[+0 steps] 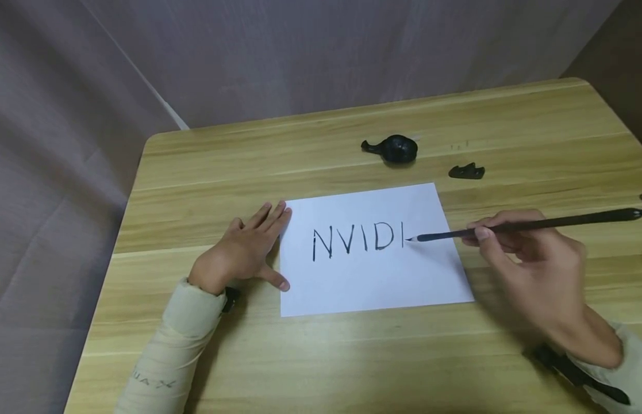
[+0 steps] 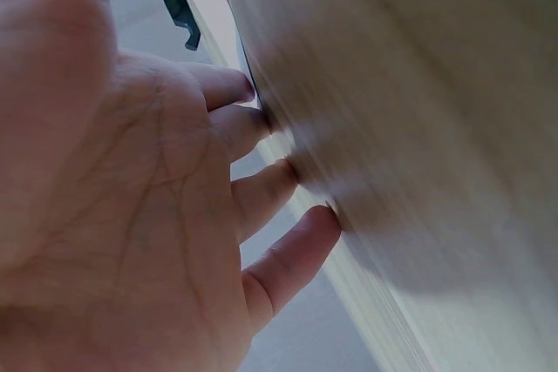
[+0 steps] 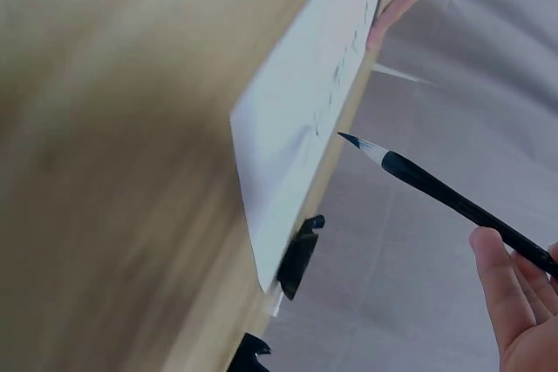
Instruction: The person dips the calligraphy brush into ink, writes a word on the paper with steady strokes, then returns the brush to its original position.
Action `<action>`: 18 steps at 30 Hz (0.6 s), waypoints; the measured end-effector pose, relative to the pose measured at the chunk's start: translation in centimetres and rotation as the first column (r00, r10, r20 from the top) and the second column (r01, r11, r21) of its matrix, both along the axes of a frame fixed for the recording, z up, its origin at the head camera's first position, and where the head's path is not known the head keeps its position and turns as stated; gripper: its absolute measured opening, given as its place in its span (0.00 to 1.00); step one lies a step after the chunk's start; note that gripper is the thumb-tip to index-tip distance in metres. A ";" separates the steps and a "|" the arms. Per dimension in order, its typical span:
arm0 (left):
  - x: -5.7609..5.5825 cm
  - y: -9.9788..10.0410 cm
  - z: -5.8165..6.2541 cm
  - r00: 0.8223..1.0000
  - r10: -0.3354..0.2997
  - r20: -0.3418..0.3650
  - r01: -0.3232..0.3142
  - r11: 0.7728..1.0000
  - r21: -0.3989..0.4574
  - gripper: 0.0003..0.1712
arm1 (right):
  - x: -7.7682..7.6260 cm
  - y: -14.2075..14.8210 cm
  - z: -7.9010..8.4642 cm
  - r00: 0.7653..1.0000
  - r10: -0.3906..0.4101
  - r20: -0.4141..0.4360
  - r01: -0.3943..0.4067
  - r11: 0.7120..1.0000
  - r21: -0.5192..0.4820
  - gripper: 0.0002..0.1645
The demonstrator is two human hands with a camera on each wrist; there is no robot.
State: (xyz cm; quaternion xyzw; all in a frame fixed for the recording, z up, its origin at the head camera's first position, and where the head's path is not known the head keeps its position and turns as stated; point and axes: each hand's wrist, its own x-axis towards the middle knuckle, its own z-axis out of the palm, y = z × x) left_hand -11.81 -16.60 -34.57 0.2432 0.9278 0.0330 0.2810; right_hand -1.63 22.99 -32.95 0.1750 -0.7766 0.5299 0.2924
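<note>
A white sheet of paper [image 1: 372, 282] lies on the wooden table, with the black letters "NVIDI" brushed across it. My right hand [image 1: 540, 270] pinches a dark writing brush [image 1: 584, 219] between thumb and fingers, its tip just right of the last stroke. In the right wrist view, the brush [image 3: 432, 187] has a black-inked point below a pale band of bristles, and the point appears raised off the sheet. Spread over the paper's left edge, my left hand [image 1: 245, 247] rests its fingertips and thumb there. The left wrist view shows its palm and extended fingers [image 2: 283, 259].
Behind the paper sits a black, gourd-shaped object [image 1: 399, 149] with a narrow neck. To its right is a small black brush rest [image 1: 466, 171] with a peaked outline. Grey curtain [image 1: 310, 57] hangs along the table's back and left edges.
</note>
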 end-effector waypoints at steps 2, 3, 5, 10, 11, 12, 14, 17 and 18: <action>0.0 0.0 0.0 1.000 0.000 -0.002 0.000 1.000 0.000 0.88 | -0.3 0.0 0.3 1.000 -0.020 -0.006 0.020 1.000 0.005 0.09; 0.0 0.0 -0.1 1.000 0.002 -0.003 -0.002 1.000 -0.002 0.89 | -0.5 0.1 0.4 1.000 -0.029 -0.005 0.029 1.000 0.012 0.09; 0.0 0.0 -0.1 1.000 0.001 -0.004 -0.001 1.000 -0.005 0.89 | -1.0 0.3 0.4 0.999 -0.052 0.005 0.052 0.998 0.039 0.09; 0.0 0.0 -0.2 1.000 -0.002 -0.001 0.002 1.000 -0.007 0.88 | -2.1 1.0 0.0 0.997 -0.068 0.035 0.066 0.997 0.049 0.09; 0.0 0.0 -0.2 1.000 -0.002 0.000 0.002 1.000 -0.006 0.88 | -2.3 1.1 0.0 0.997 -0.067 0.039 0.065 0.997 0.044 0.09; 0.0 0.0 -0.2 1.000 -0.001 0.002 0.001 1.000 -0.007 0.88 | -2.5 1.2 -0.1 0.997 -0.063 0.041 0.062 0.997 0.039 0.09; 0.0 0.0 -0.2 1.000 0.001 0.003 -0.001 1.000 -0.007 0.88 | -2.8 1.3 -0.2 0.998 -0.056 0.041 0.055 0.998 0.034 0.09; 0.0 0.0 -0.2 1.000 0.004 0.002 -0.004 1.000 -0.009 0.88 | -3.1 1.5 -0.2 0.997 -0.059 0.048 0.057 0.997 0.051 0.09; 0.0 0.0 -0.1 1.000 0.005 0.002 -0.005 1.000 -0.008 0.88 | -3.1 1.5 -0.2 0.997 -0.060 0.051 0.057 0.997 0.056 0.09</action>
